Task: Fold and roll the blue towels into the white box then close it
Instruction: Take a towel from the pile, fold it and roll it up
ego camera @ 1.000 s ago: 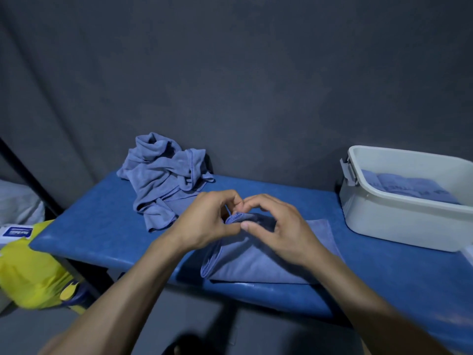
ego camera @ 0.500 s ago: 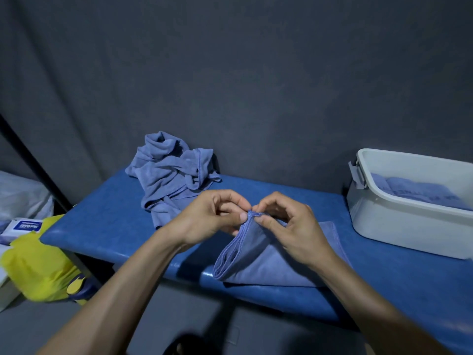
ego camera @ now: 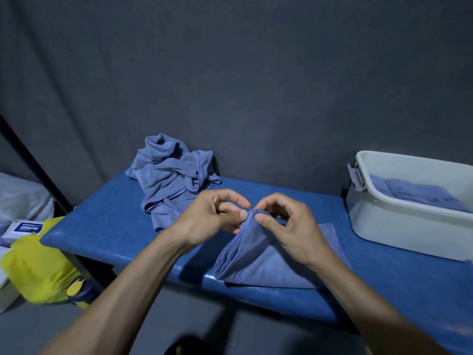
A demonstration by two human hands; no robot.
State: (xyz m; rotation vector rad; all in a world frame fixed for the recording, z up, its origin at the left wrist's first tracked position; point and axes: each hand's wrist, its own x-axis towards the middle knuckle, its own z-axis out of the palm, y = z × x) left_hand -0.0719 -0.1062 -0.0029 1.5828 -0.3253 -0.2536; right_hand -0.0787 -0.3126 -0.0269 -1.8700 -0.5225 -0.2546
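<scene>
step: folding towel at table front edge | grip: left hand and right hand pinching its raised corner | next: likely roll, into white box

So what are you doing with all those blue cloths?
A person is folding a blue towel on a blue padded bench. The left hand and right hand pinch its stitched corner together, lifted off the bench while the rest lies flat. A crumpled pile of blue towels waits behind on the left. The white box on the right is open, with folded blue towels already inside.
</scene>
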